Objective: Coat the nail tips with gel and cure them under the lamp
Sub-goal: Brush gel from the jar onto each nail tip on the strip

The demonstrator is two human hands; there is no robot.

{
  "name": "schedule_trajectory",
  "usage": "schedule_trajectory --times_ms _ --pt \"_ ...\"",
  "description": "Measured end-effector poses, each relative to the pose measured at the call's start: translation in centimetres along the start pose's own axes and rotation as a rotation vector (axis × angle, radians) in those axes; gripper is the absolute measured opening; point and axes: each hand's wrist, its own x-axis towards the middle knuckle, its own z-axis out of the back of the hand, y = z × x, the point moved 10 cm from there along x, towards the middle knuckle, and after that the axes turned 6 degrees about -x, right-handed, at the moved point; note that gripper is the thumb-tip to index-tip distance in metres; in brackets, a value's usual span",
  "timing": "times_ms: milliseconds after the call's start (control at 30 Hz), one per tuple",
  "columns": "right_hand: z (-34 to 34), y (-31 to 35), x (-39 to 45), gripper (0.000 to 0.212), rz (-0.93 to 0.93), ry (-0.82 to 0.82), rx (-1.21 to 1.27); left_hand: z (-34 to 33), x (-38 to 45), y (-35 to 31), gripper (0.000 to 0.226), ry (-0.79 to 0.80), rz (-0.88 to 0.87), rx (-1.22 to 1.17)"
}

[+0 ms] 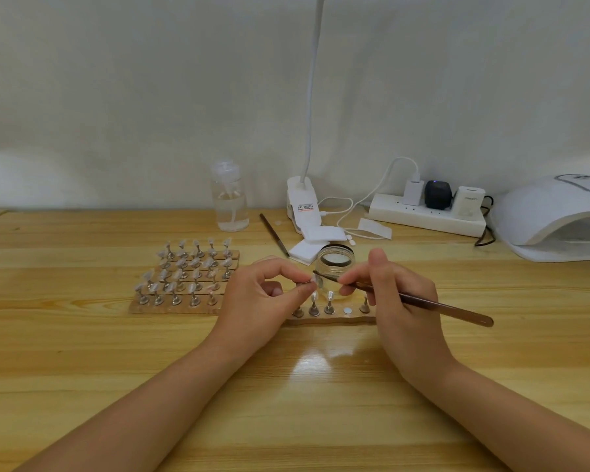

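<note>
Coating in progress: left hand (264, 291) pinches one nail tip (311, 280) on its stand, right hand (394, 287) grips the brush (423, 303) touching it, above the near holder strip (334, 318). Looks early: many tips wait on the racks (184, 277), curing lamp (559, 219) unused at the surface's right.

We see two forearms entering from the bottom edge, both bare as far as they are in view; no sleeve shows on either. The left hand (258, 294) wears nothing we can make out on its fingers or wrist. The right hand (394, 294) is likewise unadorned. Fingernails, where we can see them, look short and unpainted, though they are small in this view. The upper arms and the rest of the body lie outside the picture.
</note>
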Motion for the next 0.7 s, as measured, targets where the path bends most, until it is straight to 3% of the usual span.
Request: schedule_trajectory --times_ms 467,700 --pt "-0.3 0.6 -0.2 0.042 0.049 0.049 0.082 0.1 0.0 -0.1 0.015 -0.005 -0.017 0.000" --pt "0.8 1.0 0.1 0.041 0.119 -0.022 0.016 0.3 0.1 -0.8 0.025 -0.022 -0.097 0.040"
